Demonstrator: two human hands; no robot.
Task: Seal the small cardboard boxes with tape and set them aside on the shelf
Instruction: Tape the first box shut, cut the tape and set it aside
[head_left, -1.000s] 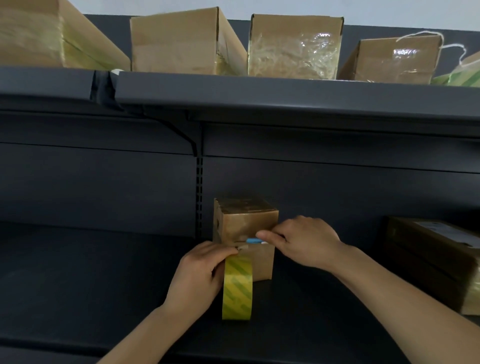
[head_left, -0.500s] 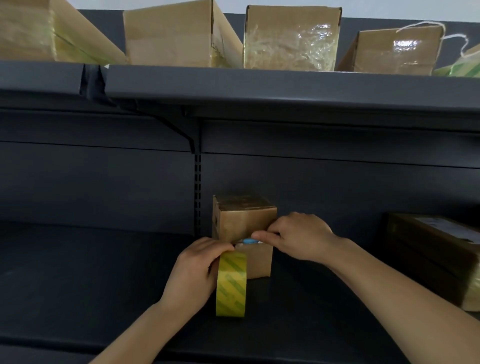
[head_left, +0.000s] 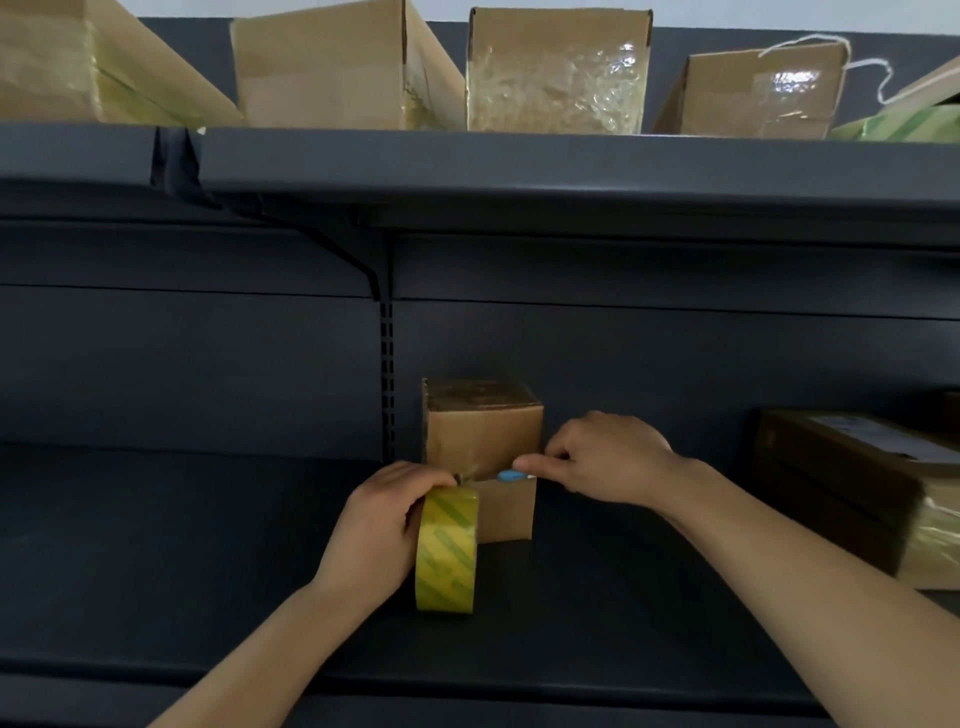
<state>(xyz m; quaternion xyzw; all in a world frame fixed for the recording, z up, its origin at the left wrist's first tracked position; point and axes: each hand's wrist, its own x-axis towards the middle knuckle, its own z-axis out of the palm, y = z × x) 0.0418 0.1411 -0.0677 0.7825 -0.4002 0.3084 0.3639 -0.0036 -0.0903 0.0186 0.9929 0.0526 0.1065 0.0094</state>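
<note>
Small cardboard box (head_left: 483, 441) stands upright on the dark lower shelf (head_left: 208, 545), up against the back panel, just right of the slotted upright (head_left: 387, 364). Brown, flaps shut, glossy clear tape over its top and down the front face. No print readable on it.

Yellow-green tape roll (head_left: 447, 551) stands on edge right in front of the box's left corner and covers part of its lower front. Left hand (head_left: 379, 525) grips the roll, fingers curled round it, thumb on top. Right hand (head_left: 608, 460) is at the box's right edge and pinches a small blue object (head_left: 506, 475) against the front face; cannot tell what it is.

Well right of the box, on the same level, a larger taped carton (head_left: 852, 483) with a pale label, writing too blurred to read.

Above the box, the upper shelf (head_left: 519, 161) on a bracket (head_left: 332, 244) carries a row of taped cartons (head_left: 556, 73); a white string (head_left: 862, 57) loops off one at the right.
</note>
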